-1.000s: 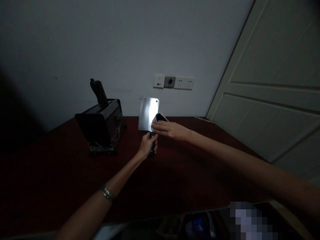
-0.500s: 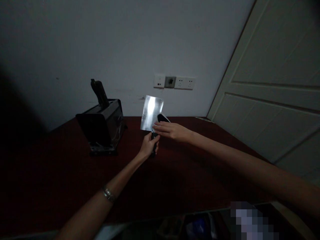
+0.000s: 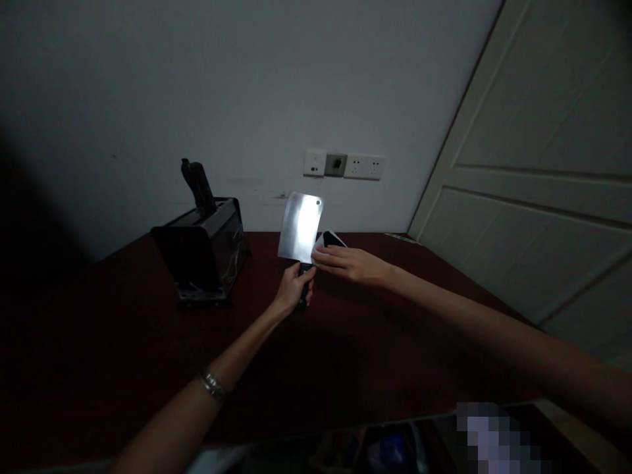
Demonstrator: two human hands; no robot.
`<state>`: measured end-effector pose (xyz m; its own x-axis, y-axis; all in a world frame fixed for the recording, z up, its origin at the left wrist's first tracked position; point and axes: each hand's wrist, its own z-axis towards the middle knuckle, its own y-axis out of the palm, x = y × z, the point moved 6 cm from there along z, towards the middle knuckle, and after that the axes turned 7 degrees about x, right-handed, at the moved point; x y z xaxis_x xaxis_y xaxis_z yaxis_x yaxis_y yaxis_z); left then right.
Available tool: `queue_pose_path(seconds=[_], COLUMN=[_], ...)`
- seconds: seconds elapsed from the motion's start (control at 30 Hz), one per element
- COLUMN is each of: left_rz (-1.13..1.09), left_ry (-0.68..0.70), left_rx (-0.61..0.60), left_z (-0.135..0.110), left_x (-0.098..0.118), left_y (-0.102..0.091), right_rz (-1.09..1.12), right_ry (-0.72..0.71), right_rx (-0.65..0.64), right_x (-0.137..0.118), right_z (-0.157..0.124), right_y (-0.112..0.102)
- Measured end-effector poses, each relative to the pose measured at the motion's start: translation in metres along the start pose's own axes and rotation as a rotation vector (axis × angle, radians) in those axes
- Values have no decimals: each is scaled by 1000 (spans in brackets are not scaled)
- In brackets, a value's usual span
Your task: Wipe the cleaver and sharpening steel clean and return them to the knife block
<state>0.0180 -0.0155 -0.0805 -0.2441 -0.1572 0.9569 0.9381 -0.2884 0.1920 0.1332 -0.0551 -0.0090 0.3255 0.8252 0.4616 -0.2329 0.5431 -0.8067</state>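
Note:
My left hand (image 3: 292, 288) is closed round the black handle of a cleaver (image 3: 301, 227), its broad shiny blade pointing up and a small hole near the upper right corner. My right hand (image 3: 358, 266) grips a thin black-and-white piece (image 3: 332, 238) that looks like a folded cloth; its exact kind is hard to make out in the dim light. The piece sits at the lower right edge of the blade, and whether it touches the steel is unclear. Left of my hands stands a dark knife block (image 3: 224, 240) with a black-handled tool (image 3: 196, 184) upright in it.
A dark red table (image 3: 276, 368) lies beneath my hands. Wall sockets (image 3: 364, 166) are set in the pale wall behind it, and a panelled white door (image 3: 538, 158) stands to the right. Below the front edge are a blue item (image 3: 392, 451) and a blurred-out patch (image 3: 488, 438).
My right hand has moved slightly right and down with the black-and-white piece, uncovering more of the blade's right edge. The cleaver has turned a little, and its hole now shows.

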Motion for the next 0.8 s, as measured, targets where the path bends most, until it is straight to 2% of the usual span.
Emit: queue_pose_path(seconds=[0.2, 0.4, 0.47, 0.6, 0.7, 0.8], left_rz=[9, -34, -51, -53, -59, -82], left_ry=[-9, -28, -26, -7, -8, -28], left_rx=[-11, 1, 3, 3, 0, -6], left_z=[-2, -1, -1, -2, -3, -3], left_x=[2, 2, 4, 8, 9, 8], left_y=[3, 2, 2, 3, 4, 5], right_rz=[-24, -1, 20, 106, 190, 233], right_ry=[114, 271, 303, 349, 427, 503], right_rx=[51, 50, 1, -175, -238, -215], right_x=[0, -2, -7, -20, -25, -27], right_z=[-25, -44, -48, -59, -67, -70], right_y=[-2, 27, 41, 66, 70, 65])
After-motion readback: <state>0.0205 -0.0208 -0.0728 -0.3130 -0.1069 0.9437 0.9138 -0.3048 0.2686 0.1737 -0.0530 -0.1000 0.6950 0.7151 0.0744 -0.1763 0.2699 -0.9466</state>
